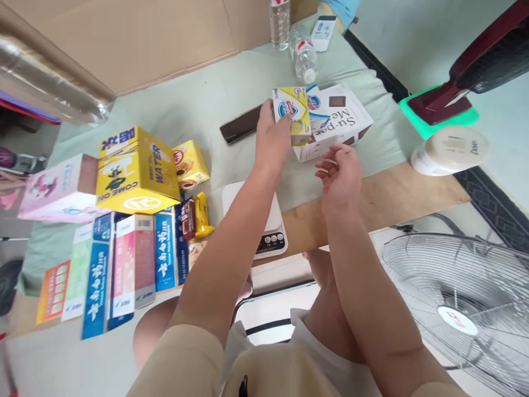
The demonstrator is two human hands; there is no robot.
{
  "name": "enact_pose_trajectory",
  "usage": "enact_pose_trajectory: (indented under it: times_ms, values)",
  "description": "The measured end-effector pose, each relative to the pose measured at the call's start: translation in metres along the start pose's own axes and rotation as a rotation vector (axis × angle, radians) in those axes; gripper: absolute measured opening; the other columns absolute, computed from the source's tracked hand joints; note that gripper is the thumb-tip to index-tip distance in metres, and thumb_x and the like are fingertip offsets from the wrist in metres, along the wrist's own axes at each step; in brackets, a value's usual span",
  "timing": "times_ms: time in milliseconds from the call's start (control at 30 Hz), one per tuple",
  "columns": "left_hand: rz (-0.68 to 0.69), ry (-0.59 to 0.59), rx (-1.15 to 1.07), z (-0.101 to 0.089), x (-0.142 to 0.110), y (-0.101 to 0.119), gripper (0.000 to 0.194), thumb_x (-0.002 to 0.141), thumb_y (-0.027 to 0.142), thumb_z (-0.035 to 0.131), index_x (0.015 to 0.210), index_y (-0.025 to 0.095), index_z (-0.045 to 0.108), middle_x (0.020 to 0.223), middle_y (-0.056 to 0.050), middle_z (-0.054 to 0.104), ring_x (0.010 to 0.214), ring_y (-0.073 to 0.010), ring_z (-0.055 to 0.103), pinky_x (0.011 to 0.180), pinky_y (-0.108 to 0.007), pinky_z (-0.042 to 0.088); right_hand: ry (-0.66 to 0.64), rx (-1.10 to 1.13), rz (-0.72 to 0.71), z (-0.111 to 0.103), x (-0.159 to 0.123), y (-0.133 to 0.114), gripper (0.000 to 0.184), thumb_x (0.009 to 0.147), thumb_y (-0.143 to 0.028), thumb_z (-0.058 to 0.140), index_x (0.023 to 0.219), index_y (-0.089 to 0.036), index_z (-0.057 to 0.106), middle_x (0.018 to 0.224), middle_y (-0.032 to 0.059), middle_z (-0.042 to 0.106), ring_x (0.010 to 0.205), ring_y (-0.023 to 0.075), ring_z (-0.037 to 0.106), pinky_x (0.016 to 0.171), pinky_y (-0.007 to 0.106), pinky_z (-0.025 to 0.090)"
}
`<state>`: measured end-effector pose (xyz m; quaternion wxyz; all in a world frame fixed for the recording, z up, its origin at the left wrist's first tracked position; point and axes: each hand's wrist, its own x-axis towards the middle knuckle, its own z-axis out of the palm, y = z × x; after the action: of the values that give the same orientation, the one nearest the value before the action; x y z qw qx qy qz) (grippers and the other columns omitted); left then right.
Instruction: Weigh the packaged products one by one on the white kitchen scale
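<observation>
My left hand (273, 135) grips a yellow and white soap box (298, 113) by its left side, above the left end of a white carton (350, 114) with dark lettering. A second soap box (316, 105), blue and white, lies on that carton, partly covered by the yellow one. My right hand (341, 175) is just in front of the carton, palm turned inward, its fingers loosely curled and apart with nothing in them. Behind my left wrist is a long dark slab (239, 125), partly hidden. Under my left forearm sits a white kitchen scale (275, 231).
At left stand a yellow drink carton (140, 171), a pink box (61, 187) and several toothpaste boxes (165, 248). Snack packs (201, 215) lie beside them. Plastic bottles (303, 55) are at the back. A white jar (448, 150) and a fan (454, 298) are at right.
</observation>
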<state>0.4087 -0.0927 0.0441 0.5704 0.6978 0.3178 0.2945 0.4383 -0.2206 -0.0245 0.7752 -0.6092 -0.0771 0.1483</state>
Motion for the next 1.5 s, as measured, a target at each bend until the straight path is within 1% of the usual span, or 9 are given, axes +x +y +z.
enact_pose_trajectory:
  times_ms: [133, 233, 400, 533, 767, 933, 1133, 1267, 1500]
  values:
    - [-0.102, -0.037, -0.070, -0.056, -0.067, -0.014, 0.042, 0.099, 0.013, 0.050, 0.137, 0.031, 0.053, 0.144, -0.001, 0.069, 0.135, -0.0193, 0.068, 0.109, -0.036, 0.060, -0.193, -0.066, -0.109, 0.029, -0.030, -0.003, 0.028, 0.090, -0.048, 0.058, 0.113, -0.032, 0.063, 0.123, 0.0040, 0.070, 0.103, 0.0200, 0.070, 0.085, 0.036, 0.059]
    - [-0.129, -0.013, 0.040, -0.097, -0.119, -0.029, 0.046, 0.100, 0.020, 0.052, 0.145, 0.026, 0.049, 0.151, -0.006, 0.065, 0.143, -0.0222, 0.063, 0.122, -0.039, 0.050, -0.414, -0.143, -0.147, 0.050, -0.058, -0.001, 0.028, 0.087, -0.044, 0.065, 0.110, -0.030, 0.069, 0.117, 0.0033, 0.074, 0.096, 0.0183, 0.070, 0.082, 0.035, 0.061]
    - [-0.103, 0.017, 0.407, -0.133, -0.163, -0.041, 0.053, 0.103, 0.033, 0.045, 0.154, 0.019, 0.045, 0.164, -0.017, 0.053, 0.158, -0.0329, 0.046, 0.133, -0.056, 0.033, -0.528, -0.287, -0.254, 0.061, -0.091, 0.010, 0.020, 0.085, -0.037, 0.068, 0.099, -0.027, 0.077, 0.112, 0.0060, 0.073, 0.087, 0.0176, 0.070, 0.078, 0.035, 0.064]
    - [-0.082, -0.044, 0.590, -0.137, -0.166, -0.042, 0.059, 0.103, 0.033, 0.040, 0.158, 0.013, 0.043, 0.166, -0.021, 0.051, 0.164, -0.0372, 0.035, 0.136, -0.066, 0.021, -0.483, -0.405, -0.322, 0.054, -0.100, 0.008, 0.018, 0.088, -0.031, 0.064, 0.096, -0.029, 0.080, 0.109, 0.0064, 0.074, 0.095, 0.0206, 0.073, 0.077, 0.036, 0.064]
    - [-0.006, -0.045, 0.517, -0.143, -0.179, -0.054, 0.063, 0.106, 0.045, 0.039, 0.158, 0.010, 0.044, 0.173, -0.022, 0.038, 0.167, -0.0343, 0.029, 0.137, -0.058, 0.027, -0.398, -0.675, -0.515, 0.034, -0.090, 0.006, 0.019, 0.088, -0.029, 0.061, 0.099, -0.027, 0.076, 0.104, 0.0061, 0.078, 0.102, 0.0260, 0.072, 0.093, 0.047, 0.059]
    - [0.107, -0.040, 0.496, -0.160, -0.194, -0.056, 0.063, 0.105, 0.047, 0.043, 0.153, 0.007, 0.046, 0.164, -0.025, 0.049, 0.162, -0.0346, 0.038, 0.133, -0.057, 0.035, -0.402, -0.731, -0.517, 0.024, -0.074, 0.013, 0.027, 0.090, -0.032, 0.062, 0.114, -0.025, 0.072, 0.120, 0.0088, 0.078, 0.117, 0.0296, 0.072, 0.102, 0.052, 0.056]
    - [-0.145, -0.093, 0.402, -0.165, -0.193, -0.053, 0.079, 0.102, 0.060, 0.044, 0.162, 0.009, 0.034, 0.175, -0.028, 0.029, 0.164, -0.0401, 0.032, 0.131, -0.064, 0.035, -0.626, -0.775, -0.538, 0.022, -0.079, 0.009, 0.045, 0.091, -0.044, 0.066, 0.134, -0.029, 0.062, 0.152, 0.0126, 0.065, 0.142, 0.0364, 0.061, 0.116, 0.061, 0.048]
    - [-0.215, -0.200, 0.262, -0.163, -0.191, -0.047, 0.078, 0.104, 0.057, 0.035, 0.165, 0.010, 0.028, 0.173, -0.024, 0.037, 0.161, -0.0386, 0.039, 0.130, -0.063, 0.036, -0.826, -0.885, -0.675, 0.015, -0.085, 0.003, 0.065, 0.084, -0.057, 0.076, 0.141, -0.032, 0.057, 0.165, 0.0143, 0.052, 0.153, 0.0422, 0.050, 0.119, 0.064, 0.043]
    - [-0.224, -0.287, 0.122, -0.160, -0.190, -0.041, 0.076, 0.105, 0.055, 0.034, 0.164, 0.009, 0.029, 0.175, -0.022, 0.034, 0.165, -0.0345, 0.034, 0.135, -0.056, 0.031, -0.813, -1.047, -0.660, -0.003, -0.080, 0.000, 0.066, 0.080, -0.057, 0.081, 0.137, -0.030, 0.063, 0.153, 0.0185, 0.054, 0.144, 0.0442, 0.055, 0.112, 0.064, 0.050]
